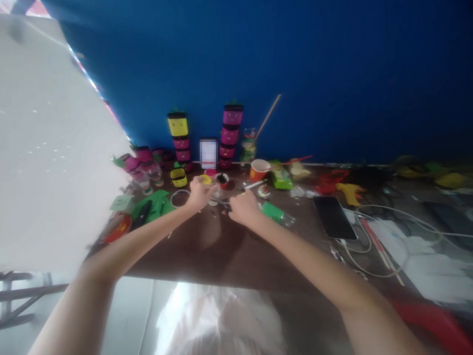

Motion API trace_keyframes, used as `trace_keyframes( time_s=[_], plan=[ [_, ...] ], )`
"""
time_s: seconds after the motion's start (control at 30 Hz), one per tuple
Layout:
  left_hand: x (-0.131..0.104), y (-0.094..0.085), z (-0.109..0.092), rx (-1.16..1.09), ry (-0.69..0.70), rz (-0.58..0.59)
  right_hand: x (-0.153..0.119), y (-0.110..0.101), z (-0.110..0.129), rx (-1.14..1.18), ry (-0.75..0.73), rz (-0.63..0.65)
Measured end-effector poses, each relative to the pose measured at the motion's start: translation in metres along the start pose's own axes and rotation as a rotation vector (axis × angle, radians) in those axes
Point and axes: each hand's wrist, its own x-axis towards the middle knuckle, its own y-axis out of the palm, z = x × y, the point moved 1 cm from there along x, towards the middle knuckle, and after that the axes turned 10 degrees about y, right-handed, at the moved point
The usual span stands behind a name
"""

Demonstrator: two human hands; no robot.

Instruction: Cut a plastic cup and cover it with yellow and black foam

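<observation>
Over the middle of the desk, my left hand [201, 194] is closed, its fingertips pinched together. Right at its fingers shows a yellow round piece [205, 179]; blur hides whether I touch it. My right hand [244, 208] is curled into a fist a little to the right, and what it grips is hidden. A thin greyish strip lies between the two hands. Just beyond them stand a small red cup with dark contents [222, 180] and a pink piece [210, 172]. A white pen [255, 185] lies behind my right hand.
Stacked purple and yellow face pots [178, 125] line the blue wall, with a second stack [232, 118] beside a phone-like screen. An orange paper cup [259, 170], green packet [281, 177], tape ring [180, 198], green sheets [159, 203], black phone [334, 217] and cables surround the work spot.
</observation>
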Motion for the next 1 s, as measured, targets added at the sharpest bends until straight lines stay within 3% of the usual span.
trace_keyframes(
  time_s=[0.3,0.4,0.57,0.7,0.8,1.0],
  plan=[
    [-0.006,-0.002,-0.005,-0.009,0.059,0.026,0.008,0.015,-0.008,-0.021,-0.073,-0.056],
    [-0.001,-0.015,-0.009,-0.020,0.162,0.157,0.014,0.017,-0.020,-0.059,-0.160,-0.066],
    [0.007,-0.041,-0.012,0.014,0.461,0.458,0.023,0.014,-0.039,-0.111,-0.252,-0.065],
    [0.016,-0.047,-0.002,-0.038,0.601,0.594,0.025,0.014,-0.043,-0.089,-0.286,-0.055],
    [0.021,-0.042,0.004,-0.095,0.638,0.531,0.025,0.017,-0.044,-0.062,-0.248,-0.033],
    [0.015,-0.027,0.017,-0.159,0.462,0.298,0.021,0.019,-0.035,-0.039,-0.151,-0.034]
  ],
)
